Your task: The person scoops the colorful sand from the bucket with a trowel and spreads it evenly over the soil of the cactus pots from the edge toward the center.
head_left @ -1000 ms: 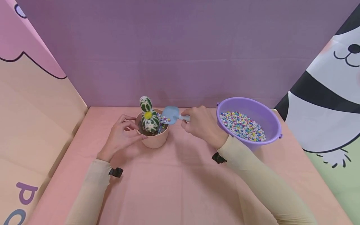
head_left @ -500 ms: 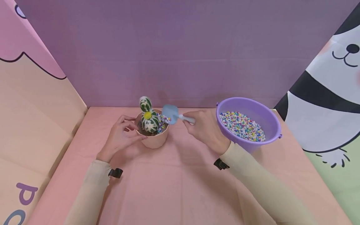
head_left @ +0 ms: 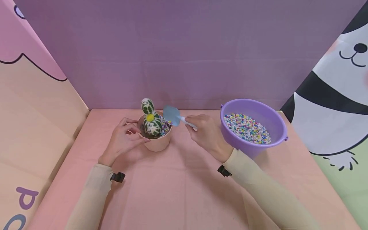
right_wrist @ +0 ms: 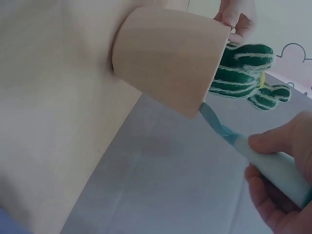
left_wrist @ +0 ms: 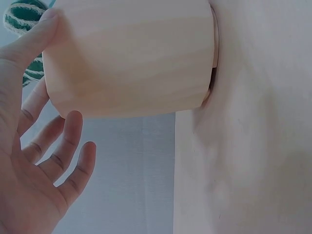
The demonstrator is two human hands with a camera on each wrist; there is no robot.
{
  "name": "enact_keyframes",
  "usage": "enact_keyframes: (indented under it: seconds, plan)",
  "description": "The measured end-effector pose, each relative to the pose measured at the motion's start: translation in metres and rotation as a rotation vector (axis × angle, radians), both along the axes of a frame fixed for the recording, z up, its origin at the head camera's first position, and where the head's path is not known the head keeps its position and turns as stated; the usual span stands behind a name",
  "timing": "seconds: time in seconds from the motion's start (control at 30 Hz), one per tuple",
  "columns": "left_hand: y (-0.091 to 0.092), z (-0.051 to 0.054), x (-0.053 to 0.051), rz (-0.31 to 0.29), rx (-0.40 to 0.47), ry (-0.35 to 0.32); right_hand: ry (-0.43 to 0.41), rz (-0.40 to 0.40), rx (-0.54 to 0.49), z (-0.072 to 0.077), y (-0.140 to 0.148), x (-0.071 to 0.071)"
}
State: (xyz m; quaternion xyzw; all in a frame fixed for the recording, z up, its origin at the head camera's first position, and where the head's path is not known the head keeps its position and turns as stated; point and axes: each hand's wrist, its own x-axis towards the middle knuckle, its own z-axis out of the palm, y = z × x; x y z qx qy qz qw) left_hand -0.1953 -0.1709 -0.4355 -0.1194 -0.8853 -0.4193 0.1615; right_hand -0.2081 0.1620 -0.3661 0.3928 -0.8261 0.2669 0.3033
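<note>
A green-and-white striped toy cactus (head_left: 152, 125) with a yellow flower stands in a peach flowerpot (head_left: 157, 145). Small coloured beads (head_left: 165, 125) lie in the pot on the cactus's right side. My left hand (head_left: 124, 137) holds the pot's rim from the left, its thumb (left_wrist: 36, 36) against the outer wall and its other fingers spread apart. In my right hand (head_left: 207, 131) is the handle of a small blue trowel (head_left: 171, 115). The blade tilts at the pot's right rim, and in the right wrist view its tip (right_wrist: 208, 113) meets the rim.
A purple bucket (head_left: 253, 148) partly filled with multicoloured beads (head_left: 247, 127) stands to the right, close behind my right wrist. The pink tabletop (head_left: 172, 191) ends at a purple backdrop (head_left: 184, 57). Printed panels rise on both sides, with a panda (head_left: 339, 118) on the right.
The trowel blade has shifted slightly left and tilted more. Beads that lay at its edge over the rim have gone from it. My left hand keeps its place on the pot.
</note>
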Motion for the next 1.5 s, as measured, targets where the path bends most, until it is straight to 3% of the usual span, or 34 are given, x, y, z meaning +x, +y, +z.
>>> enact_keyframes:
  seconds: [0.27, 0.47, 0.6, 0.83, 0.97, 1.07, 1.27, 1.37, 1.5]
  plan:
    - [0.0, -0.001, 0.001, 0.002, 0.004, -0.008, -0.009, -0.049, 0.044, -0.001, 0.002, 0.001]
    - [-0.001, -0.002, 0.002, 0.008, 0.013, -0.006, -0.036, -0.233, 0.185, -0.001, 0.005, 0.002]
    - [-0.001, -0.004, 0.002, 0.008, 0.01, -0.005, -0.108, -0.315, 0.257, -0.006, 0.006, 0.001]
    - [-0.002, -0.006, 0.002, -0.004, 0.01, -0.028, -0.308, -0.276, 0.114, -0.012, 0.013, -0.006]
    - [-0.004, -0.005, 0.003, -0.012, 0.022, -0.031, -0.36, -0.256, 0.0, -0.014, 0.016, -0.004]
    - [-0.003, -0.002, 0.004, 0.007, 0.031, 0.038, -0.358, -0.245, -0.07, -0.01, 0.021, 0.001]
    - [0.007, 0.012, 0.009, 0.071, 0.131, 0.263, -0.315, -0.282, -0.166, 0.004, 0.039, 0.008]
    - [0.014, 0.021, 0.013, 0.074, 0.18, 0.345, -0.311, -0.316, -0.204, 0.009, 0.049, 0.009]
    - [0.024, 0.031, 0.018, 0.044, 0.197, 0.4, -0.32, -0.323, -0.238, 0.013, 0.061, 0.01]
